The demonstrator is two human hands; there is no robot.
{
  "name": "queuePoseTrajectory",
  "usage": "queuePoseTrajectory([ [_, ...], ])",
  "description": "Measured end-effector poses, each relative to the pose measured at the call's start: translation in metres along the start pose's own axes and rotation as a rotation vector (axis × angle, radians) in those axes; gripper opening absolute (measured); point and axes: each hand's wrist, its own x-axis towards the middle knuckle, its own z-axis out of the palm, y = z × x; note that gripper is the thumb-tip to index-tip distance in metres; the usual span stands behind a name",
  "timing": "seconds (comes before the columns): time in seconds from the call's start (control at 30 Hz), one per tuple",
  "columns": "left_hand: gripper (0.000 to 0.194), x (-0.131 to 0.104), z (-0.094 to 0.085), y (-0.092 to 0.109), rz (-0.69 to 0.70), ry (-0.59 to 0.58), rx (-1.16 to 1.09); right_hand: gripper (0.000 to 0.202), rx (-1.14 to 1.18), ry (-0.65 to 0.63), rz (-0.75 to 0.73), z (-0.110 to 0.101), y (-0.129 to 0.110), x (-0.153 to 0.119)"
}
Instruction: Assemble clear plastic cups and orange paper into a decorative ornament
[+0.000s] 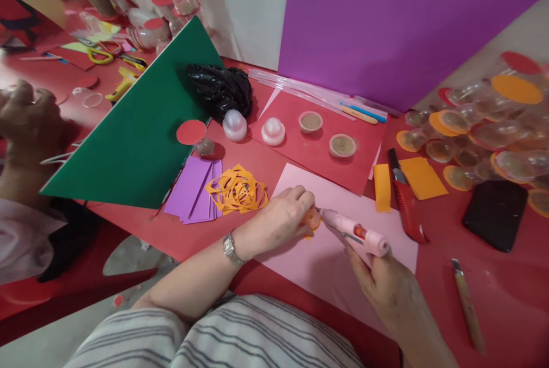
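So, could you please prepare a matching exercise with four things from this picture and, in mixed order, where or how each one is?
1. pink glue gun
2. small orange piece
3. black plastic bag
4. purple paper pieces

A. crumpled, near the green board
B. in the right hand
C. beside the orange paper cut-outs
D. in the left hand

Pairs: 1-B, 2-D, 3-A, 4-C

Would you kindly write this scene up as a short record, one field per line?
Left hand: holds a small orange piece
Right hand: grips a pink glue gun, tip close to that piece
Under both: pink sheet on the red table
Left of sheet: orange cut-outs, purple paper slips
Right of sheet: black phone
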Motion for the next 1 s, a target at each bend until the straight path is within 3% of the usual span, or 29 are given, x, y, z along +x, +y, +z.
queuePoseTrajectory([
  [0.23,0.025,-0.001,-0.001,0.000,0.001,-0.006,-0.002,0.064,-0.117,0.052,0.120,-0.007,-0.023,-0.015],
  [0.43,0.020,-0.002,-0.001,-0.003,0.064,0.007,-0.034,0.062,-0.084,0.037,0.168,-0.016,-0.018,-0.038],
  [0.57,0.031,-0.003,-0.004,-0.007,0.119,-0.006,-0.075,0.063,-0.074,0.070,0.227,-0.015,-0.014,-0.040],
  [0.77,0.054,-0.002,-0.003,-0.006,0.048,0.045,-0.070,0.060,-0.109,0.064,0.165,-0.012,-0.010,-0.036],
  [0.9,0.036,-0.002,-0.001,-0.003,0.028,0.043,-0.052,0.059,-0.148,0.024,0.116,-0.012,-0.011,-0.030],
  [1.0,0.027,-0.002,-0.002,-0.001,0.028,0.027,-0.060,0.055,-0.124,0.068,0.050,-0.010,-0.008,-0.018],
])
